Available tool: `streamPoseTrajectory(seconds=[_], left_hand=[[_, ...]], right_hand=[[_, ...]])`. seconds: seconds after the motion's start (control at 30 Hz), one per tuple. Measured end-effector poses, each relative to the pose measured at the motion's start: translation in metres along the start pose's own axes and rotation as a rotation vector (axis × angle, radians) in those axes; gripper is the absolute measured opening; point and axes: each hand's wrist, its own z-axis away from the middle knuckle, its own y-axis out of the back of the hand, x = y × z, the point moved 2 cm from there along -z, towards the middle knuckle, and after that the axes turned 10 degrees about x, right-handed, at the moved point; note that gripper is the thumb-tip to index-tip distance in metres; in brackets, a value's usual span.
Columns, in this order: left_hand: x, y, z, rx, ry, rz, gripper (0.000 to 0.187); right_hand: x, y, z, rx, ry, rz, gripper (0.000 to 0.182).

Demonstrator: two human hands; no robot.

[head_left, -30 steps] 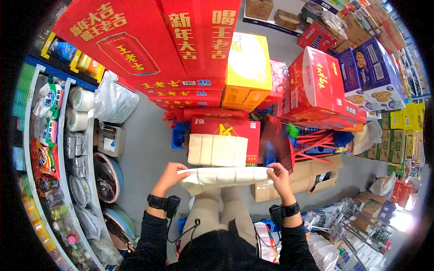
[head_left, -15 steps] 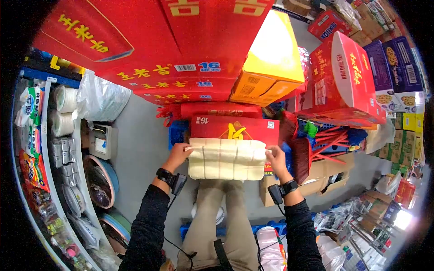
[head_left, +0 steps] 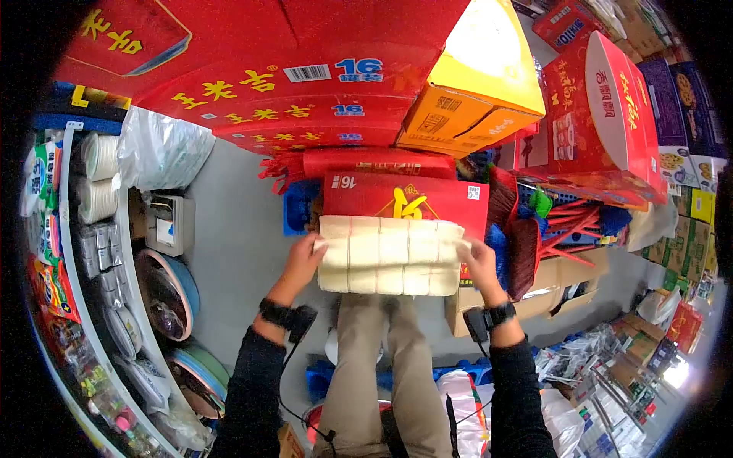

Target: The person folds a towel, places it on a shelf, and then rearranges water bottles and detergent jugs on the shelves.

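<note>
A cream cloth with thin dark check lines (head_left: 389, 263), folded into a wide rectangle, is stretched between my hands above my legs. My left hand (head_left: 302, 263) pinches its upper left corner. On the other side, my right hand (head_left: 482, 267) pinches the upper right corner, thumb and fingers pressed together. Behind the cloth lies a red carton with yellow lettering (head_left: 366, 196), its lower part largely covered by the cloth in this view.
Tall red cartons (head_left: 252, 91) and a yellow carton (head_left: 473, 114) are stacked ahead. Brooms with red bristles (head_left: 524, 259) stand at the right, near an opened cardboard box (head_left: 561, 294). Shelves along the left hold plastic basins (head_left: 191, 298) and packets.
The cloth spans a little wider, with my right hand farther to the right. My view has shifted, so the stacked cartons appear higher and larger. Both hands keep their hold.
</note>
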Motion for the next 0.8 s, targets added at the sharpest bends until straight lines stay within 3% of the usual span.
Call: streamPoseTrajectory(seconds=[0.07,0.1,0.13,0.17,0.2,0.27,0.3,0.43,0.47,0.5,0.53,0.67,0.8], left_hand=[[0.018,0.024,0.036,-0.185,0.265,-0.038,0.016],[0.039,0.039,0.053,-0.253,0.289,-0.192,0.017],[0.065,0.052,0.072,-0.271,0.306,-0.104,0.020],[0.068,0.063,0.094,-0.276,0.266,-0.087,0.018],[0.069,0.072,0.115,-0.322,0.481,-0.081,0.016],[0.085,0.085,0.140,-0.289,0.543,0.072,0.015],[0.090,0.088,0.146,-0.229,0.550,0.217,0.017],[0.077,0.075,0.129,-0.153,0.492,0.124,0.019],[0.057,0.065,0.115,-0.150,0.461,0.087,0.019],[0.060,0.056,0.091,-0.147,0.318,-0.091,0.020],[0.034,0.043,0.072,-0.127,0.198,-0.098,0.022],[-0.065,-0.009,0.014,-0.039,0.271,-0.013,0.019],[-0.075,-0.028,0.002,0.137,0.241,0.050,0.016]], right_hand=[[-0.040,0.019,0.040,-0.015,0.083,0.205,0.020],[-0.040,0.031,0.062,-0.042,0.079,0.122,0.019],[-0.051,0.044,0.086,-0.062,0.089,0.144,0.019],[-0.052,0.057,0.111,-0.095,-0.129,0.036,0.019],[-0.064,0.067,0.132,-0.099,-0.200,0.052,0.019],[-0.081,0.083,0.160,-0.153,-0.309,0.022,0.020],[-0.085,0.083,0.166,-0.135,-0.324,-0.081,0.019],[-0.071,0.076,0.131,-0.155,-0.282,0.025,0.020],[-0.062,0.068,0.108,-0.160,-0.149,0.024,0.019],[-0.055,0.056,0.083,-0.166,-0.020,0.023,0.019],[-0.038,0.043,0.060,-0.172,-0.064,0.007,0.018],[0.035,-0.001,-0.010,-0.120,-0.102,-0.044,0.016],[0.040,-0.011,-0.025,-0.003,-0.067,-0.019,0.016]])
